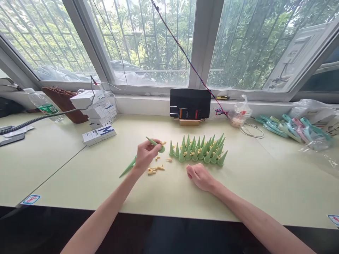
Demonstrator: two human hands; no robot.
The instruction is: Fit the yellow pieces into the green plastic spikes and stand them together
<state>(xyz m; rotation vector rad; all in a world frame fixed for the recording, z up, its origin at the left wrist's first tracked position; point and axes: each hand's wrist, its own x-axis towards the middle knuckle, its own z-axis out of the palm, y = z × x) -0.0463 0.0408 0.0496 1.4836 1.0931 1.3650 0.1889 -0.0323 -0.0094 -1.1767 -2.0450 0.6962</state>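
Observation:
My left hand (145, 155) is closed round a green cone (152, 141), tilted with its tip up and to the left. A small pale-yellow peg-like piece (163, 143) shows at its fingertips. Below that hand, several more yellow pieces (156, 169) lie loose on the table. Another green cone (127, 167) lies on its side to the left, partly hidden by the hand. My right hand (200, 176) rests on the table with fingers curled in, no object visible in it. Just behind it stand rows of upright green cones (196, 155), with yellow pieces among them.
A phone (189, 113) leans on a dark tablet (190, 97) at the back of the table (164, 199). Stacked white boxes (99, 109) and a bottle (45, 106) stand at the back left. A plastic bag (239, 113) and pastel plastic items (293, 127) lie at the right.

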